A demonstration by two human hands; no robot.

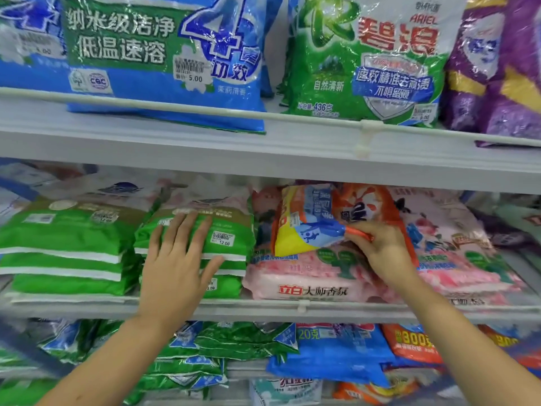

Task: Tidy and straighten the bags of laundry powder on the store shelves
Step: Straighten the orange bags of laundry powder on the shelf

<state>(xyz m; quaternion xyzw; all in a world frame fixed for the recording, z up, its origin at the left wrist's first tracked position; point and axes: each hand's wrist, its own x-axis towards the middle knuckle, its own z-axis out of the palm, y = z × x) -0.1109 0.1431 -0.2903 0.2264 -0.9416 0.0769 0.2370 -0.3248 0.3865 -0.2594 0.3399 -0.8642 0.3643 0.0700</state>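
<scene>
A person's left hand [175,268] lies flat on a stack of green bags [231,227] at the centre of the frame, on the middle shelf [380,313]. The fingers [187,230] are straight and spread over the top bag, gripping nothing, and the thumb rests against the stack's front edge. A white price sticker [223,238] on that bag reads 12.00.

Just right of centre, the right hand [380,244] pinches the lower corner of an orange and yellow bag [310,221]. Its fingers [355,232] are curled tight on the crumpled plastic. The glossy bag carries a blue panel and a white splash design. It sits tilted, propped on a pile of pink bags [307,285] whose front edges face the shelf rail.

A second green stack [67,244] lies at the left of the frame, just beside the first, its bags flat with white seams showing.

On the upper shelf [205,142], a large blue bag [146,92] with a green banner and a big numeral 4 leans forward over the rail. To its right stand a green and white bag [366,68] marked Ariel and a purple bag [497,83] at the frame's edge.

Along the bottom of the frame, shiny green and blue packs [234,341] lie crumpled and overlapping. A plain blue bag [336,356] sits to their right, touching a small orange bag [409,344].
</scene>
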